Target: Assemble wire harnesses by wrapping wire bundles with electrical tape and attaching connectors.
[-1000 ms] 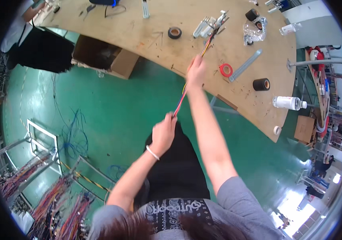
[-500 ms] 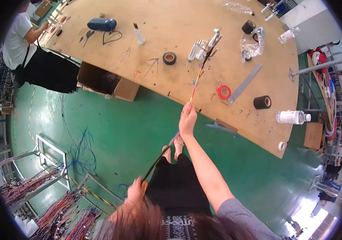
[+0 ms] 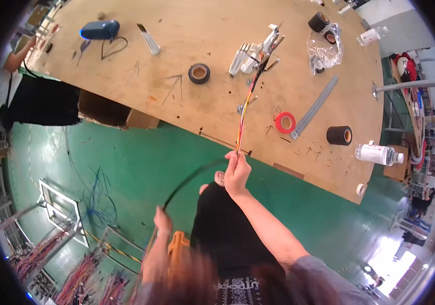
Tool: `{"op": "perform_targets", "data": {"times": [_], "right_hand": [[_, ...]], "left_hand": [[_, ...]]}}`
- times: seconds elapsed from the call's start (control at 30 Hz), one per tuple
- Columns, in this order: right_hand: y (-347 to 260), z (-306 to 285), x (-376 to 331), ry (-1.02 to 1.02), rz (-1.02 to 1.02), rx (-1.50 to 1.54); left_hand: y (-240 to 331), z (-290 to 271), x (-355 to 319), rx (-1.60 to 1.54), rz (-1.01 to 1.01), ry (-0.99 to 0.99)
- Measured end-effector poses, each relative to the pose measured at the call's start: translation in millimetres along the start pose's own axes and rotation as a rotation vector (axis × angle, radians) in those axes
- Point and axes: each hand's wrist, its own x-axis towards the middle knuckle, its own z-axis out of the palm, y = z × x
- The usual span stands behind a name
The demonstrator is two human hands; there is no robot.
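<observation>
A bundle of thin red, yellow, white and black wires (image 3: 244,114) runs from a metal holder with upright prongs (image 3: 258,56) on the table toward me. My right hand (image 3: 238,174) is closed around the bundle just off the table's near edge. From there a black length of the harness (image 3: 189,179) bows down to the left, blurred by motion. My left hand (image 3: 163,221), low on the left, is closed on that black length. Its fingers are slightly smeared. More of the strand trails below the left hand, partly covered by my forearm and hair.
On the wooden table (image 3: 177,40) lie black tape rolls (image 3: 198,73), red tape (image 3: 285,122), a steel ruler (image 3: 316,105), a blue speaker (image 3: 99,30) and a water bottle (image 3: 379,154). Racks of wires (image 3: 80,277) stand lower left, near an orange object (image 3: 178,249). A person (image 3: 29,96) works far left.
My left hand has moved a little left and upward, and the harness between my hands now bows outward. My right hand has come slightly nearer. The view has shifted.
</observation>
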Motion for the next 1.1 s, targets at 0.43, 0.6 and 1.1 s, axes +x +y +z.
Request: {"op": "perform_targets", "data": {"times": [0.43, 0.6, 1.1], "right_hand": [[-13, 15, -17, -0.114, 0.582, 0.777], [-32, 24, -12, -0.166, 0.629, 0.734], [-165, -76, 313, -0.502, -0.375, -0.63]], "left_hand": [[323, -265, -72, -0.879, 0.744, 0.127], [472, -309, -35, -0.984, 0.807, -0.315], [499, -264, -22, -1.206, 0.644, -0.742]]}}
